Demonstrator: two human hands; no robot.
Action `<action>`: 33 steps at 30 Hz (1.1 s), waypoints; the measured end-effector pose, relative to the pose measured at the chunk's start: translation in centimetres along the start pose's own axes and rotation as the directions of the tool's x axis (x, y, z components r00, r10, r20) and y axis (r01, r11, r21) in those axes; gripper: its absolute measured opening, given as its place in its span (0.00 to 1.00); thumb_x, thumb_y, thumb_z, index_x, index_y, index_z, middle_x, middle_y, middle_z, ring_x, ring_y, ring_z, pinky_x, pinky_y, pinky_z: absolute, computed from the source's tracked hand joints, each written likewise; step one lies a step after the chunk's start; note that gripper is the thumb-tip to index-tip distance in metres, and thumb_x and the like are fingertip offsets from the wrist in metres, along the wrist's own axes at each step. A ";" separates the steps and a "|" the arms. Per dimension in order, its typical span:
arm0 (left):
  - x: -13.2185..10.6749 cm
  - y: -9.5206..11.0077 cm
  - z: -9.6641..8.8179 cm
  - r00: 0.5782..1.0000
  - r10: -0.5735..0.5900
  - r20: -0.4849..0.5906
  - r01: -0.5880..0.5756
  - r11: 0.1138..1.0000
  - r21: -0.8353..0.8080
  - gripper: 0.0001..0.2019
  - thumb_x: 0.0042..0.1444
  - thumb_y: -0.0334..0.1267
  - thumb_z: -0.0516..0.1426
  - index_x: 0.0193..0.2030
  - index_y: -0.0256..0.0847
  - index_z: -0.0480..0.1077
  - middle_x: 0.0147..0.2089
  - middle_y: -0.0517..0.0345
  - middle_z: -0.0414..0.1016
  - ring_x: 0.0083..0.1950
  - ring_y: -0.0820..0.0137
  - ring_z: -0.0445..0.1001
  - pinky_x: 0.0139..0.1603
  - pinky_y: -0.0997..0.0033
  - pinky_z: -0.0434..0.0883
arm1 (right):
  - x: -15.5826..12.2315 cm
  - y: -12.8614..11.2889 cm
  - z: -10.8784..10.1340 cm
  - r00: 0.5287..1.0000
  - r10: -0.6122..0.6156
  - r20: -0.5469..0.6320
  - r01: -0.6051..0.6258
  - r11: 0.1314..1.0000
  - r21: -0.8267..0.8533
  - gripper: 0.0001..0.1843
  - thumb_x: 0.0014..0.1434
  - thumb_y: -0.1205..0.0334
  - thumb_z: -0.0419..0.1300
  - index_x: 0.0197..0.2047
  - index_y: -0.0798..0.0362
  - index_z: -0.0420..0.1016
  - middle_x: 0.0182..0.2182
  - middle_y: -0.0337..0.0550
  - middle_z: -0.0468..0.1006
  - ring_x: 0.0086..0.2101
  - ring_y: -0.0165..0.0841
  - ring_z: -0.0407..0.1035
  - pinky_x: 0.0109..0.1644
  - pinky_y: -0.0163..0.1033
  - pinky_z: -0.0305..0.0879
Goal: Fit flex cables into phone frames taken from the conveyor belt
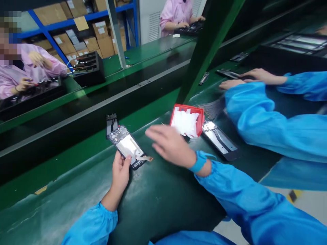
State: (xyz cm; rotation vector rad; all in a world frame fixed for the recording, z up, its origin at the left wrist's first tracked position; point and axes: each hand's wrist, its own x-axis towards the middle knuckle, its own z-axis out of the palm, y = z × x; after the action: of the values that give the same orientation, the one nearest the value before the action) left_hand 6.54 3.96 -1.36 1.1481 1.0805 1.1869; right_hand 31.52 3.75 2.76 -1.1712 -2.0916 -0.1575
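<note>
My left hand (122,170) grips an opened smartphone body (127,144) by its lower left edge, thumb on top. The phone is tilted, its circuit board and pale metal middle showing, and a flex cable (146,158) sticks out past its lower right side. To the right, my right hand (170,143) is in the air, slightly blurred, fingers stretched out and nothing visible in them. Just behind it stands a red bin (203,119) heaped with white strips (184,120). Partly covered by the held phone, another opened phone (111,120) lies behind it.
Right of the bin lies one more opened phone (219,141). A co-worker's blue sleeves (250,105) and hands reach in from the right. A green post (206,54) rises behind the bin. Across the line, people in pink work beside black trays (89,69).
</note>
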 end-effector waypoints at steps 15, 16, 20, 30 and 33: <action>-0.5 0.7 1.0 0.964 -0.266 -0.004 0.255 0.928 -0.273 0.26 0.53 0.52 0.71 0.54 0.41 0.74 0.53 0.49 0.82 0.49 0.59 0.83 0.53 0.59 0.79 | -1.6 -4.6 2.6 0.966 -0.209 0.155 0.125 0.895 0.428 0.16 0.72 0.72 0.52 0.55 0.52 0.77 0.47 0.51 0.78 0.45 0.41 0.70 0.48 0.47 0.71; -0.6 0.8 1.2 0.966 -0.256 0.020 0.252 0.931 -0.262 0.27 0.54 0.53 0.70 0.56 0.41 0.73 0.54 0.49 0.82 0.50 0.59 0.82 0.54 0.58 0.79 | -1.7 -4.8 2.5 0.971 -0.196 0.134 0.116 0.885 0.450 0.15 0.72 0.72 0.51 0.52 0.51 0.77 0.47 0.50 0.78 0.45 0.41 0.70 0.49 0.47 0.71; -0.4 1.2 1.3 0.979 -0.196 0.047 0.201 0.943 -0.266 0.28 0.58 0.56 0.66 0.59 0.41 0.73 0.56 0.45 0.81 0.54 0.55 0.82 0.56 0.56 0.79 | -1.7 -4.9 2.5 0.985 -0.078 0.151 -0.037 0.770 0.637 0.12 0.73 0.71 0.49 0.46 0.52 0.73 0.42 0.49 0.79 0.42 0.39 0.73 0.48 0.44 0.72; -0.7 1.7 0.1 0.990 -0.125 0.059 0.121 0.990 0.072 0.38 0.56 0.47 0.69 0.71 0.51 0.63 0.60 0.50 0.73 0.44 0.64 0.80 0.33 0.70 0.83 | -1.5 -3.5 2.8 0.971 0.238 0.031 -0.223 0.844 0.487 0.11 0.75 0.62 0.54 0.47 0.54 0.79 0.32 0.43 0.76 0.34 0.38 0.69 0.41 0.43 0.66; -0.7 2.6 0.5 0.960 -0.215 0.177 0.228 0.972 -0.055 0.38 0.56 0.49 0.68 0.72 0.52 0.60 0.64 0.48 0.69 0.49 0.59 0.80 0.31 0.69 0.84 | -1.6 -3.6 2.8 0.974 0.225 0.022 -0.212 0.877 0.432 0.12 0.75 0.64 0.53 0.46 0.54 0.79 0.34 0.46 0.77 0.35 0.39 0.68 0.42 0.46 0.67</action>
State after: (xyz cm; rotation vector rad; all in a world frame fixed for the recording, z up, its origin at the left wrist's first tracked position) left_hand 6.69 3.32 1.27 1.0215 0.9975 0.9291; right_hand 27.73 1.75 0.54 -1.1057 -1.8226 0.3791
